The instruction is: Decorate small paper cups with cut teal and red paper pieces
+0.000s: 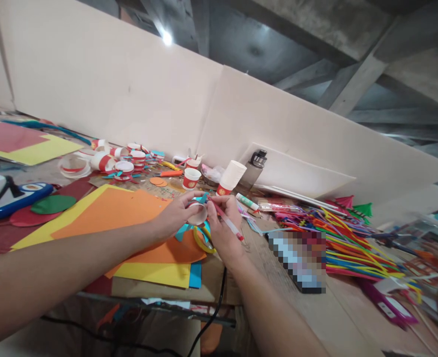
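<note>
Item: short paper cup piece (197, 216), pale end facing the viewer, at the center of the work, above the near edge of the table (289, 267). Teal strips (200, 199) at its 12 o'clock side.

Left hand (179, 214): at the piece's 9 o'clock side, thumb and fingers closed on it.

Right hand (227, 218): at its 3 o'clock side, closed around 1 pen (229, 224) with a pink-red barrel. Long axis runs from about 10:30 to 4:30, upper end among the fingertips beside the strips; whether it touches them cannot be told. Right hand nearer the pen, left nearer the cup's body; the 2 hands nearly meet at 12 o'clock.

Surroundings, by clock from the piece: 1 upright paper cup (191, 179), 12; 1 cup stack (233, 175), 1; glue stick (247, 201), 2 to 3; yellow loop (204, 249), 6, nature unclear; orange sheet (107, 218), 9; decorated cup pieces (124, 171), 10.
</note>
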The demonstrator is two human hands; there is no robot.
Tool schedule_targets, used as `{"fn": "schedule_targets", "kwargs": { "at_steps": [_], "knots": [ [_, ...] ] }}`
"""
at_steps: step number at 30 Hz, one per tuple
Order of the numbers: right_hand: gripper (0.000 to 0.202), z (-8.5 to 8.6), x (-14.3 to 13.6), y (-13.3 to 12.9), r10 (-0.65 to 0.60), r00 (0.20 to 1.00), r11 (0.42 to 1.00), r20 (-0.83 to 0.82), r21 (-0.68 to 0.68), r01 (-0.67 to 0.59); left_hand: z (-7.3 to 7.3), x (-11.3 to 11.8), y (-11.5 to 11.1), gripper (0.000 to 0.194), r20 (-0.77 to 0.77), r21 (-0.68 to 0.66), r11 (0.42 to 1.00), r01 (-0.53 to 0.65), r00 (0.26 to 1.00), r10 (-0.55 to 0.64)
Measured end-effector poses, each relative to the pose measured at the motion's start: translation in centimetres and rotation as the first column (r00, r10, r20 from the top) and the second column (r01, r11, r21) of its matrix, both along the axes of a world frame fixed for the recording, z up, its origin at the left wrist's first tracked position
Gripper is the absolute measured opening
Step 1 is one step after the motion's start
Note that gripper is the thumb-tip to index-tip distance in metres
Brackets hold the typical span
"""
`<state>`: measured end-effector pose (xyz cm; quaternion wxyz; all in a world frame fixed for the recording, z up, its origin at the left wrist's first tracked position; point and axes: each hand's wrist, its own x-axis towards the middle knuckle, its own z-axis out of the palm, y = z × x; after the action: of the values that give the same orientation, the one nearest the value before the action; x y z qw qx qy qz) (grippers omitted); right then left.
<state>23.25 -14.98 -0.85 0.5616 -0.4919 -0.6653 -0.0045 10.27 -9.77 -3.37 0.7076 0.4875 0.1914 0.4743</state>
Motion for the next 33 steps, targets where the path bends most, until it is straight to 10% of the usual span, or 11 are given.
{"fn": "schedule_targets", "kwargs": {
  "at_steps": [33],
  "knots": [
    [0.011, 0.06, 0.03, 0.09, -0.070, 0.996, 0.998, 0.055, 0.004, 0.070, -0.24, 0.04, -0.02, 0.039, -0.041, 0.030, 0.999, -0.028, 0.999, 0.030]
  ]
}}
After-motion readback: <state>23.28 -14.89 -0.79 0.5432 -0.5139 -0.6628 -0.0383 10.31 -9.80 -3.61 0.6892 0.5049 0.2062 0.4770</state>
